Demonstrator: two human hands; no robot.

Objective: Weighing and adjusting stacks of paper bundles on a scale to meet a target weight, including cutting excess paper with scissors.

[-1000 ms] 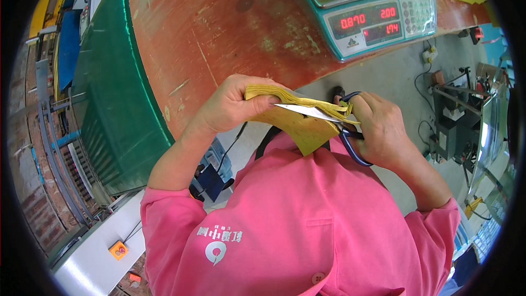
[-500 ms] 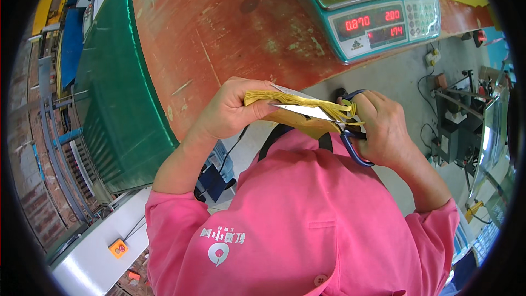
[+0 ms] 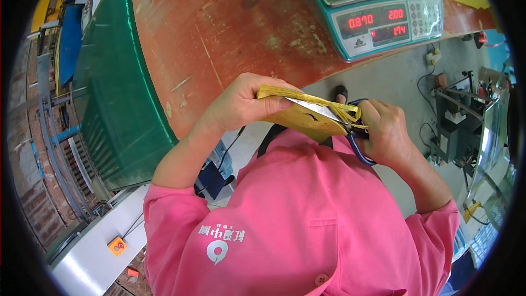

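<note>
My left hand [image 3: 244, 101] is closed on a folded yellow sheet-like bundle [image 3: 307, 123], thumb on the near side and fingers behind. Layered edges show along its top, and narrow yellow strips [image 3: 345, 111] hang loose at the right end. My right hand [image 3: 388, 131] grips a pair of scissors [image 3: 361, 152] by dark blue handles. One shiny blade lies along the bundle just below the layered edge and points toward my left thumb; the other blade is mostly hidden. Whether the bundle is paper or plastic, I cannot tell.
Beyond my hands is a worn reddish-brown table [image 3: 219, 27]. A teal scale [image 3: 356, 27] with a lit red display stands at its far right. To the left is a green sheet-covered surface [image 3: 109, 93], and black equipment [image 3: 460, 137] stands on the floor at right.
The scissors' blades have come closer together, and the bundle's broad yellow face shows more below them. My left hand has shifted slightly right and up.
</note>
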